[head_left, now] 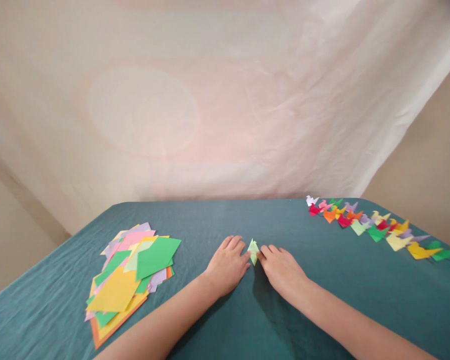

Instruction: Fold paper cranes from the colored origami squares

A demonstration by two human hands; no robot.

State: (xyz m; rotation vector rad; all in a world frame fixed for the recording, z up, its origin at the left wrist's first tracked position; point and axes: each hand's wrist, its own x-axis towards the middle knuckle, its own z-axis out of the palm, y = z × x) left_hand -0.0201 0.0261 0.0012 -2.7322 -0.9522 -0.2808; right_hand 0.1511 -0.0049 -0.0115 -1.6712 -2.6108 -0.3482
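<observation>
A small pale green folded paper (253, 252), diamond-shaped with a split pointed top, stands between my two hands near the middle of the table. My left hand (229, 262) grips its left edge with the thumb and curled fingers. From the other side, my right hand (281, 270) pinches the right edge, its fingers bent. The fingertips of both hands meet the paper low on its sides. How the paper's underside is folded is hidden.
A loose pile of coloured paper squares (116, 290) lies on the left of the dark green tablecloth (210, 220). Rows of folded paper cranes (378, 232) in many colours stand at the right. A pale cloth (225, 100) hangs behind the table.
</observation>
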